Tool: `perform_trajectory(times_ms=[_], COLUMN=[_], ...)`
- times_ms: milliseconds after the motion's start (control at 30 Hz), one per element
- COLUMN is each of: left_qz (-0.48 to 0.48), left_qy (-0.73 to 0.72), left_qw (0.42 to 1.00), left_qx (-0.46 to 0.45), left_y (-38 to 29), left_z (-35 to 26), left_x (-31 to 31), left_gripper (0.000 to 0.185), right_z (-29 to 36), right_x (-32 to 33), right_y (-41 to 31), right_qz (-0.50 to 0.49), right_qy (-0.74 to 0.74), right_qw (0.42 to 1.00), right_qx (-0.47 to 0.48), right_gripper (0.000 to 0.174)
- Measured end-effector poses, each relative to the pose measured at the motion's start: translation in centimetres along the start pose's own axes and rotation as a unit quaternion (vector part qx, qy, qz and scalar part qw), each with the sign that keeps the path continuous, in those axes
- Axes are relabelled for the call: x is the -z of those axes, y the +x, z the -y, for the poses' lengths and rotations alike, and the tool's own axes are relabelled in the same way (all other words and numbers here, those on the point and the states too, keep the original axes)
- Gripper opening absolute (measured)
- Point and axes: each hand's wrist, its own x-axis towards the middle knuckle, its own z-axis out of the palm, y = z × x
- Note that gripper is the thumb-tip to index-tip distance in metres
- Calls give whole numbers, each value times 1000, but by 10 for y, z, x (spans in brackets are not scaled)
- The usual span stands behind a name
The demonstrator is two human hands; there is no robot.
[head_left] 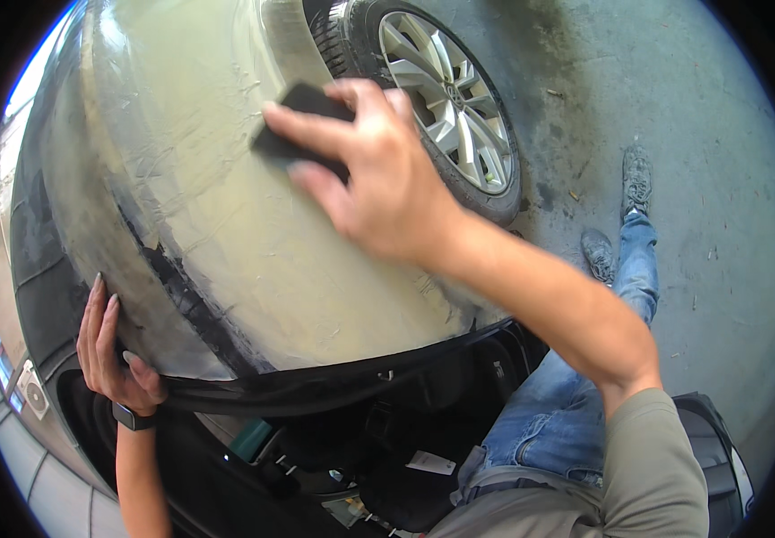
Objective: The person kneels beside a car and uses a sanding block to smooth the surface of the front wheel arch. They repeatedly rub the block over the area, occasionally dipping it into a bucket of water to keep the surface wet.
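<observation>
A black sanding block [303,128] is gripped in my right hand [377,161], against or just over the car's rear side panel [226,202] near the wheel arch. The panel bears pale yellow body filler with scratches and ridges, and a dark bare strip [185,289] runs along its left part. My left hand [115,356], with a black watch on the wrist, rests with spread fingers on the panel's lower left edge by the door opening. Motion blurs my right hand; the block's underside is hidden.
A tyre with a silver alloy wheel [451,94] stands right of the panel. Below lies the open car interior [387,430] with a white card [431,463]. Small butts or scraps dot the grey floor [717,168]. A black seat-like object [713,444] stands at the lower right.
</observation>
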Motion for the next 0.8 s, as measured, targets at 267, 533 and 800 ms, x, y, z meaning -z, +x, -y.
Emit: perform_trajectory(times_ms=[267,533,800], left_qz=[3,0,5], left_qy=[6,6,17], left_qw=[1000,1000,1000], left_qx=[-2,-9,-17], left_y=[1,-1,-4], left_z=[-1,0,6], left_x=[0,-1,-1], left_gripper=[61,63,62], right_z=[21,24,-23], right_x=[2,24,14], right_y=[-23,-109,-56], right_qz=[11,65,18], right_qy=[-15,11,49], right_qw=[999,996,999], right_qx=[-41,-66,13], right_gripper=[58,72,63])
